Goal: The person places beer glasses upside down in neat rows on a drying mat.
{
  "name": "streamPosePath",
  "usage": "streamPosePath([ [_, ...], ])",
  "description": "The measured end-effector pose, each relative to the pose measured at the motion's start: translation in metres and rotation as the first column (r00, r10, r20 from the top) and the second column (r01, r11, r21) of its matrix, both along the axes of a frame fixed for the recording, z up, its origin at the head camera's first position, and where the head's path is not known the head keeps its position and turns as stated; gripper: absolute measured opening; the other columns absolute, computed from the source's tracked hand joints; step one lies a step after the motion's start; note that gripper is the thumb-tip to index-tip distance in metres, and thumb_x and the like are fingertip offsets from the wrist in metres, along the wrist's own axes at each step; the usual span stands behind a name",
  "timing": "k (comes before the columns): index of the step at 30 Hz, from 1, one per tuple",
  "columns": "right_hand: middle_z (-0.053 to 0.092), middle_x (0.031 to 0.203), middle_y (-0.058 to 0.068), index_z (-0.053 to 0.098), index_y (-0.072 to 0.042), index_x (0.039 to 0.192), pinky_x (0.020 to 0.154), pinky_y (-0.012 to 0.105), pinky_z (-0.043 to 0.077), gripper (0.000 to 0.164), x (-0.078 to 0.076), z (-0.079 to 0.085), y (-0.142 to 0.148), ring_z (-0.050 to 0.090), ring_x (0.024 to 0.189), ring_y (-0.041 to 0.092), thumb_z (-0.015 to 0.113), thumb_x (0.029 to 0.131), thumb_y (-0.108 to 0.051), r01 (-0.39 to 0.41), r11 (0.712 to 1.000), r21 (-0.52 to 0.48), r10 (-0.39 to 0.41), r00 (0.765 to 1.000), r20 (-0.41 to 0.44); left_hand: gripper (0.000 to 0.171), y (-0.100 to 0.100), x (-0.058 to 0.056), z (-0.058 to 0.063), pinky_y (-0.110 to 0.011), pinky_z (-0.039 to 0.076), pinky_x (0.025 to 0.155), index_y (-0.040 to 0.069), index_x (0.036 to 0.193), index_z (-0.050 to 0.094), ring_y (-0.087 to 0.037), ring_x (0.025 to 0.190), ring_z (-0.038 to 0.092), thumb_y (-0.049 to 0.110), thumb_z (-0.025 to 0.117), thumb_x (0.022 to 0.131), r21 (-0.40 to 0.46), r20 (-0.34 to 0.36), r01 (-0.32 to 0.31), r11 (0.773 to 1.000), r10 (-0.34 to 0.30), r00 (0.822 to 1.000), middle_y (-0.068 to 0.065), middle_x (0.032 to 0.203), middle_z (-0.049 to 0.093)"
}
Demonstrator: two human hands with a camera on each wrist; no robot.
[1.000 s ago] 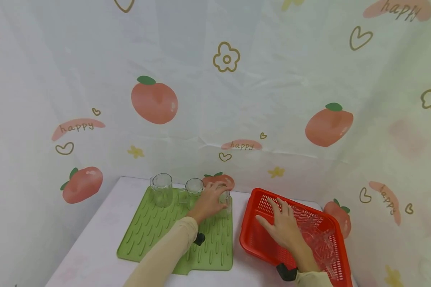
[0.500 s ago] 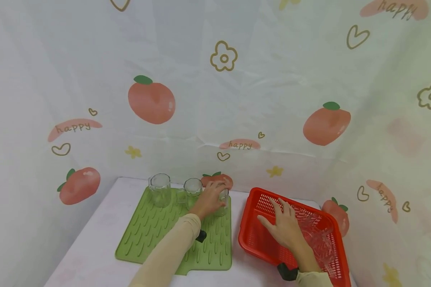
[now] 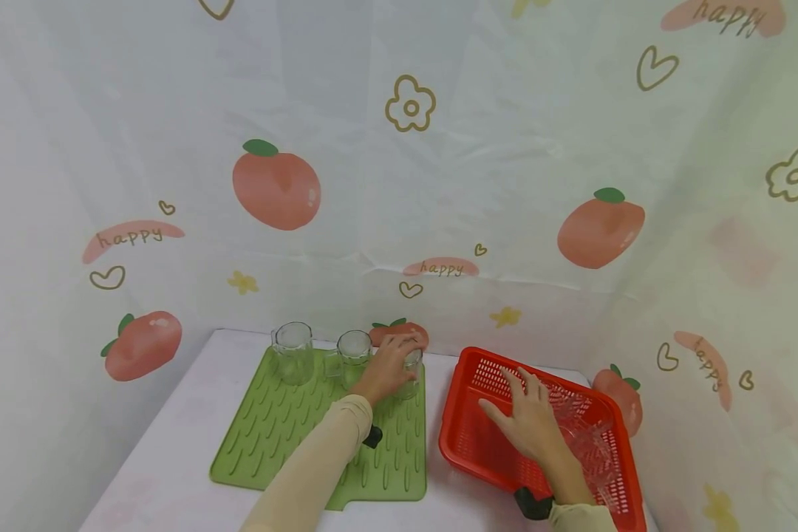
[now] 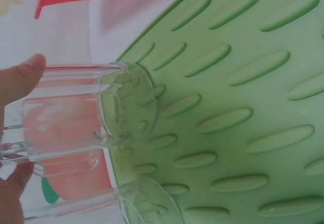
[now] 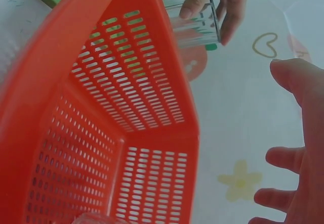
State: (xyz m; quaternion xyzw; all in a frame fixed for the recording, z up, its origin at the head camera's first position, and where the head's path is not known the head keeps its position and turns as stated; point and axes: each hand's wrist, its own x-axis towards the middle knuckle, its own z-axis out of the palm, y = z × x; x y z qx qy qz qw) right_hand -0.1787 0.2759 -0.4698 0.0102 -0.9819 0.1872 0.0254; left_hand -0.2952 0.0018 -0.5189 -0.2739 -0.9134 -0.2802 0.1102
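My left hand (image 3: 387, 369) grips a clear glass mug (image 4: 66, 113) near its rim, thumb on one side and fingers on the other. This mug's base is right at the green ridged mat (image 3: 266, 436), at its back right corner. To the left on the mat stand two more glass mugs, a middle mug (image 3: 352, 362) and a left mug (image 3: 294, 362), both upright with handles pointing left. My right hand (image 3: 530, 421) is over the red basket (image 3: 468, 464), fingers spread and holding nothing. Part of the gripped mug is hidden by the left hand in the head view.
Several clear glass pieces (image 3: 592, 447) lie in the right part of the red basket. The mat and basket sit side by side on a white table (image 3: 166, 443), with a strip of tabletop between them. A printed curtain (image 3: 372, 185) hangs close behind.
The scene shifts slightly left in the head view. My left hand stays around the mug at the mat's back right corner, and my right hand still hovers over the basket.
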Motion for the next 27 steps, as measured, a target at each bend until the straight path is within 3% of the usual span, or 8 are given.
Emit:
streamPosePath([
  [10,0.023,0.163,0.024,0.029,-0.012,0.160,0.108,0.077,0.036,0.094,-0.001,-0.004,0.006,0.023,0.146,0.050,0.054,0.092,-0.073,0.004,1.000,0.003,-0.004,1.000,0.014,0.066,0.002,-0.001,0.001,-0.053,0.049,0.111,0.013,0.144,0.058,-0.041,0.147,0.039,0.015,0.085,0.084,-0.044,0.040,-0.003,0.999,0.005,0.999,-0.012,0.158,0.048],
  [18,0.024,0.160,0.028,0.030,-0.008,0.159,0.108,0.078,0.034,0.093,-0.002,-0.001,0.012,0.027,0.143,0.052,0.057,0.093,-0.069,0.017,1.000,0.019,-0.017,1.000,-0.025,0.071,0.002,0.000,0.010,-0.057,0.041,0.116,0.010,0.143,0.057,-0.044,0.144,0.040,0.026,0.087,0.081,-0.024,-0.014,-0.007,1.000,0.006,1.000,-0.017,0.154,0.050],
  [22,0.024,0.160,0.029,0.030,-0.008,0.159,0.108,0.080,0.032,0.092,-0.004,-0.002,0.015,0.026,0.142,0.053,0.057,0.094,-0.067,0.020,0.999,0.028,-0.019,0.999,-0.044,0.073,0.000,0.000,0.012,-0.061,0.041,0.114,0.011,0.144,0.056,-0.044,0.145,0.037,0.031,0.086,0.081,-0.002,0.010,-0.032,0.999,0.032,0.999,-0.016,0.156,0.046],
  [27,0.025,0.159,0.030,0.033,-0.007,0.158,0.108,0.079,0.033,0.090,-0.005,-0.004,0.019,0.026,0.142,0.053,0.058,0.094,-0.066,0.021,0.999,0.028,-0.019,0.998,-0.061,0.079,-0.008,0.003,0.016,-0.066,0.028,0.120,0.014,0.150,0.050,-0.046,0.149,0.032,0.037,0.085,0.082,0.021,0.059,-0.076,0.997,0.075,0.995,-0.013,0.162,0.040],
])
